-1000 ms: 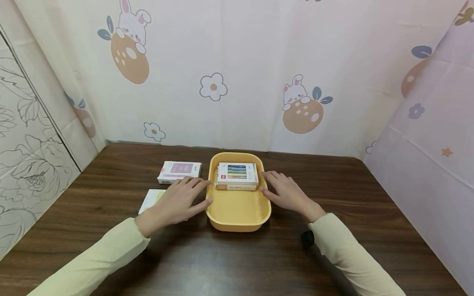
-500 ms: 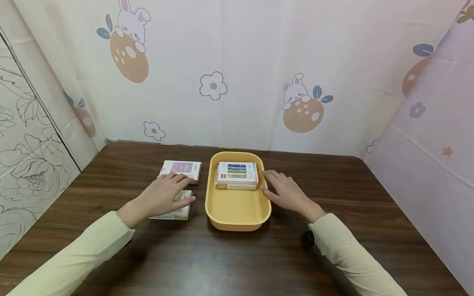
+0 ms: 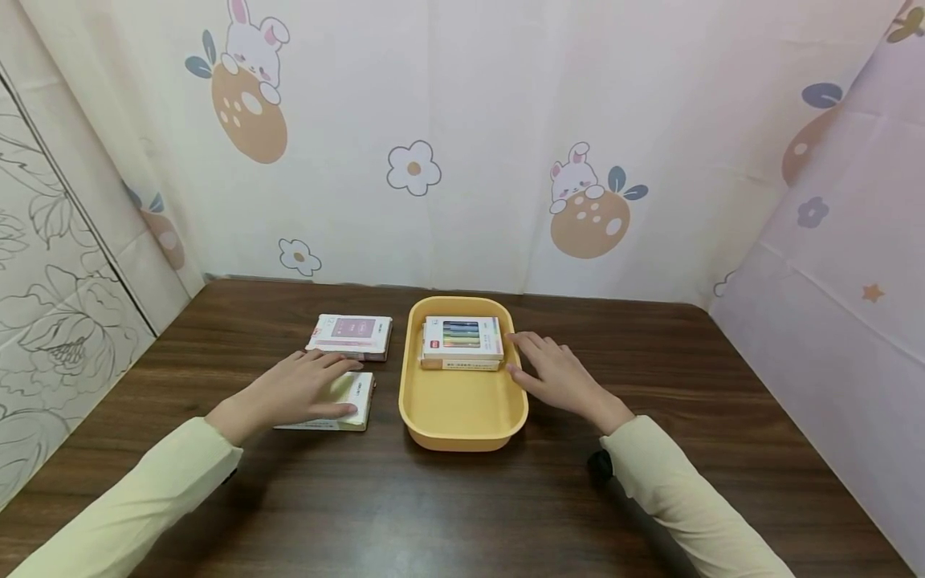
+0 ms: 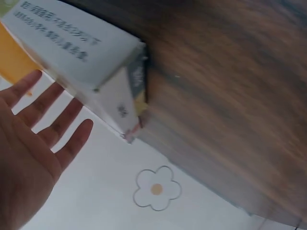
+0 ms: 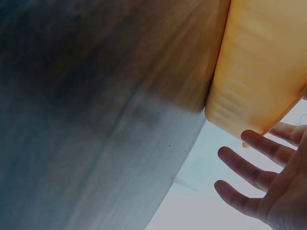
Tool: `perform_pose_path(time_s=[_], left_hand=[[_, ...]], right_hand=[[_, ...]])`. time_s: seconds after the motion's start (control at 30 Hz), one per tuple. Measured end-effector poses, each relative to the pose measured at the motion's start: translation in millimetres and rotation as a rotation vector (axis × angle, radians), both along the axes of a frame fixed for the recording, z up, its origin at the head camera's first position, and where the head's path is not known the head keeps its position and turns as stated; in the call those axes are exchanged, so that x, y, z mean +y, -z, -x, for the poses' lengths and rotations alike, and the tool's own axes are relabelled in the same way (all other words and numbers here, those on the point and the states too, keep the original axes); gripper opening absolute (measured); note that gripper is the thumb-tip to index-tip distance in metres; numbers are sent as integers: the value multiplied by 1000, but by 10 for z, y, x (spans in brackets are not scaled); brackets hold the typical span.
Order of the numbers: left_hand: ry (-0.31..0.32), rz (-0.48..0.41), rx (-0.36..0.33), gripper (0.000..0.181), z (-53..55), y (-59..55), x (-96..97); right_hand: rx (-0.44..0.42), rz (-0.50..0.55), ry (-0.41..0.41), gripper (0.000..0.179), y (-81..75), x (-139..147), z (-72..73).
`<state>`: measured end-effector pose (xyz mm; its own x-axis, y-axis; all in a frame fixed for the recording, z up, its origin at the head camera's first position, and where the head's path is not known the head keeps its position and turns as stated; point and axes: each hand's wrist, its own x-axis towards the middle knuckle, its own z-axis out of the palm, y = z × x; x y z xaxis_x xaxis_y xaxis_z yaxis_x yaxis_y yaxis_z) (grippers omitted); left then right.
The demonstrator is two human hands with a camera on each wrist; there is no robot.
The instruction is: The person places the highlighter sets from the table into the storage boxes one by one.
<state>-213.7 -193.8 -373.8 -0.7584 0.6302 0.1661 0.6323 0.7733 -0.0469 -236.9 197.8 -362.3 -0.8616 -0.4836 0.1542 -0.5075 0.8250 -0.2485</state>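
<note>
Yellow tray [image 3: 462,407], open-topped and upright, rounded at its corners.
In its far half lies a white box [image 3: 462,343], coloured sticks shown on top. Left of the tray, apart from it, a white-and-purple box [image 3: 354,331] lies flat beside the far half and a white-and-green box [image 3: 360,395], partly hidden, flat beside the near half.

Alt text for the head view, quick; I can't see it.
A person's left grip is over a pale box on a brown table; the right grip is at the right rim of a yellow tray. A white box lies in the tray; a pink-labelled box sits left of it.
</note>
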Motion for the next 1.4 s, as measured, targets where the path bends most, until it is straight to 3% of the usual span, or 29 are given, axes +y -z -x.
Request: perform_pose_path(time_s=[0.4,1.03,1.4], left_hand=[[45,-39,-71,79,-10,76,-144],[95,-19,-8,82,20,134,-164],[81,4,-41,82,16,108,-153]], right_hand=[[-7,1,-2,52,20,-8,9],[-9,10,4,53,21,-2,-2],[-14,14,8,52,17,-2,-6]])
